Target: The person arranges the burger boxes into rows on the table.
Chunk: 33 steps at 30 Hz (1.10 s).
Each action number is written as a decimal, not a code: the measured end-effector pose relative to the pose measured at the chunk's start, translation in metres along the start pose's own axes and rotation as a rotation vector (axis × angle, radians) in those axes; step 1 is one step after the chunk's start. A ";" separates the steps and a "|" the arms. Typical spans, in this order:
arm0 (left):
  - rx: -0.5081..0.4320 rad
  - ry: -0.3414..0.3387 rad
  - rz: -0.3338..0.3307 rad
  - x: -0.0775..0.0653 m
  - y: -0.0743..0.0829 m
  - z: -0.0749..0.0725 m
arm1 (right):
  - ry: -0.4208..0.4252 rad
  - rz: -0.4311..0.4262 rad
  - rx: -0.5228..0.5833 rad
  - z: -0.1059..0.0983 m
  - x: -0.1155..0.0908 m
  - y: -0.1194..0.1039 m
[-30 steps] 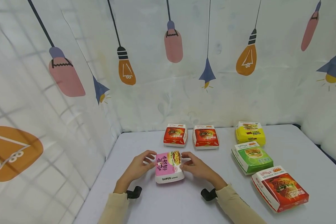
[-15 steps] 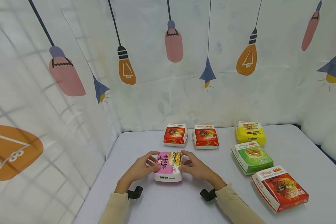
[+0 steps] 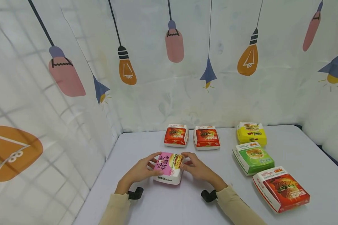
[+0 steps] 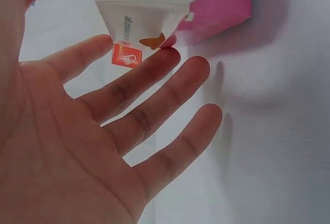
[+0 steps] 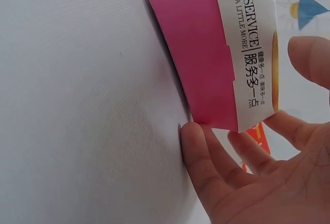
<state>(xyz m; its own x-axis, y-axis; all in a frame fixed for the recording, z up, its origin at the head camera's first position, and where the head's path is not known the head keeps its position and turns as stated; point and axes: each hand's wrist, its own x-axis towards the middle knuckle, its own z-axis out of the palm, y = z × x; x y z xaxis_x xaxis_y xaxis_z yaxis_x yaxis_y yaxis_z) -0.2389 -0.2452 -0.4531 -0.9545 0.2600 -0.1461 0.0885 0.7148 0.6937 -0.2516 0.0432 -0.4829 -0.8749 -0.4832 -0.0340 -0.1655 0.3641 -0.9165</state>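
Note:
A pink and white burger box [image 3: 169,167] marked "SUPER" stands on the table between my two hands, turned slightly askew. My left hand [image 3: 142,168] is at its left side, thumb by the front left edge and index finger at the back corner. In the left wrist view, its fingers [image 4: 144,115] are spread and fairly straight, with tips at the box's corner. On the other side, my right hand [image 3: 195,167] touches the box with its fingertips. The right wrist view shows the right thumb [image 5: 309,59] standing off the box, fingers at its lower edge.
Two red burger boxes [image 3: 176,136] [image 3: 207,138] sit behind at the table's back. Down the right side are a yellow box [image 3: 251,133], a green box [image 3: 254,157] and a larger-looking red box [image 3: 282,189]. Patterned curtains [image 3: 186,103] enclose the white table [image 3: 169,209].
The pink box has turned clockwise and shifted slightly left, its front right corner now nearer. My left hand has come a little rightward to its edge; the other boxes have stayed put.

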 end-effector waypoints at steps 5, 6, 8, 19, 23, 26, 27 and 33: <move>-0.005 0.002 0.037 -0.002 -0.002 -0.003 | 0.010 0.013 -0.004 -0.001 -0.001 -0.001; -0.004 0.003 0.043 -0.002 -0.002 -0.003 | 0.014 0.015 -0.001 -0.001 -0.001 -0.001; -0.001 0.008 0.050 -0.003 -0.003 -0.004 | 0.025 0.021 0.002 -0.001 0.000 -0.001; -0.002 0.034 0.105 -0.002 -0.009 -0.008 | 0.078 0.026 0.009 -0.001 0.001 -0.001; -0.003 0.048 0.132 -0.003 -0.008 -0.009 | 0.086 0.013 0.005 -0.001 0.001 -0.001; -0.007 0.061 0.120 -0.003 -0.007 -0.009 | 0.086 0.013 0.007 -0.001 0.001 0.000; -0.009 0.066 0.115 -0.002 -0.007 -0.008 | 0.086 0.017 0.007 -0.001 0.001 0.000; -0.019 0.109 0.090 0.000 -0.008 -0.005 | 0.061 0.047 0.022 -0.002 0.001 -0.002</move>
<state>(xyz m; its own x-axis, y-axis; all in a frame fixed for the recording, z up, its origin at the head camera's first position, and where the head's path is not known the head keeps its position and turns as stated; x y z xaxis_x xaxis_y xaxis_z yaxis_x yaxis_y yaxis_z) -0.2414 -0.2537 -0.4549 -0.9683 0.2496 -0.0055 0.1709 0.6789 0.7141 -0.2531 0.0437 -0.4798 -0.9078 -0.4159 -0.0535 -0.1139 0.3674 -0.9231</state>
